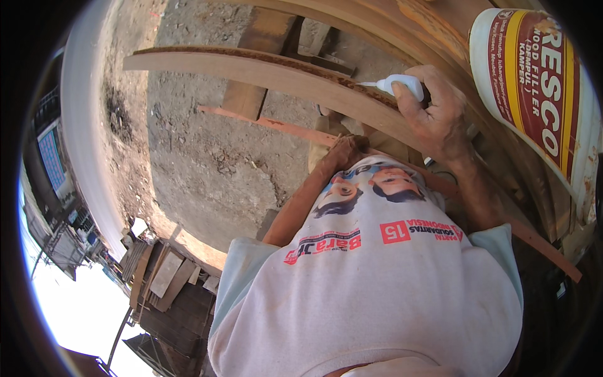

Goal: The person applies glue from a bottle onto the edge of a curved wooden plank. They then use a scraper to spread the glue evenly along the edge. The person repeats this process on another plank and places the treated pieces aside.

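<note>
In my right hand (436, 116) is a small white squeeze bottle (402, 87) with a thin nozzle, my fingers closed around it. The nozzle tip is at the dark, rough upper edge of a long wooden plank (282, 74). This plank crosses in front of me from the far left toward my right hand. My left hand (348, 149) is low by my shirt hem, where a narrow reddish wood strip (276, 124) passes. Its fingers are in shadow and partly hidden, so I cannot make out whether they grip the strip.
A large white tub (540, 94) with a yellow and dark red label stands at the right, close to my right hand. More long boards (433, 28) lie beyond the plank. Wood blocks (257, 63) rest on the dirt ground (207, 157). Stacked scrap boards (166, 276) are at the lower left.
</note>
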`<act>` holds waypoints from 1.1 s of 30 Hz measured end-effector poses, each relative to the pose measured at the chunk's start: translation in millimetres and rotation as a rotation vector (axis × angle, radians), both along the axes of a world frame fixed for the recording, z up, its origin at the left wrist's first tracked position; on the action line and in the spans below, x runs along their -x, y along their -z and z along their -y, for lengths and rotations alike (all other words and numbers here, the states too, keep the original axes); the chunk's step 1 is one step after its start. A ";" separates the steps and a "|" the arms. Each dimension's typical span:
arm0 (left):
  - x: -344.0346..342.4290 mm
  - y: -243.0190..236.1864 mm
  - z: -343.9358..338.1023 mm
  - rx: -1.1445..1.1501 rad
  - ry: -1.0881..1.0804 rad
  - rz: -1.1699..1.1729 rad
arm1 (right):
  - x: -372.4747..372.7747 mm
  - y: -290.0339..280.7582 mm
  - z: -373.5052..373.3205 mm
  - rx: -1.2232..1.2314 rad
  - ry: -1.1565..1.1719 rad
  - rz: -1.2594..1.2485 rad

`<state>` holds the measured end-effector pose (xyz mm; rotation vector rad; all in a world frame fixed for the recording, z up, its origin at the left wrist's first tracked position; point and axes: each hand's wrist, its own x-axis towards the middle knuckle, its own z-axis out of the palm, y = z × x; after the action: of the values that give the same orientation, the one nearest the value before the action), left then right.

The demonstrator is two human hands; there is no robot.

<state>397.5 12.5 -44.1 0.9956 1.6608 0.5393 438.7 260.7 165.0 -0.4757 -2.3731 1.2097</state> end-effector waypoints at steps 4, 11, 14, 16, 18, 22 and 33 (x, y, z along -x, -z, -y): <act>-1.0 2.0 -0.9 0.020 0.018 -0.008 | 1.2 1.9 1.4 -0.009 -0.018 -0.006; 0.6 4.8 0.3 0.012 -0.003 0.030 | -3.8 -6.9 -1.4 -0.018 -0.013 0.011; -1.8 11.0 1.7 -0.009 0.010 0.019 | -3.5 -5.8 -2.0 -0.039 -0.034 -0.009; -1.6 10.1 1.8 -0.018 0.001 0.034 | -4.3 -3.8 -1.1 -0.036 -0.040 -0.005; -1.1 9.2 1.2 -0.026 0.005 0.029 | -5.8 -2.0 0.3 -0.014 -0.038 0.015; -0.1 13.4 3.5 -0.079 -0.016 0.046 | -7.7 -2.3 -1.5 -0.041 -0.043 0.000; 0.4 12.8 3.2 -0.147 -0.034 0.049 | -14.9 -9.5 -3.4 -0.023 -0.033 0.037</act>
<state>397.2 9.3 -56.9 1.0532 1.6152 0.7113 453.7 264.1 174.5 -0.4570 -2.4329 1.1960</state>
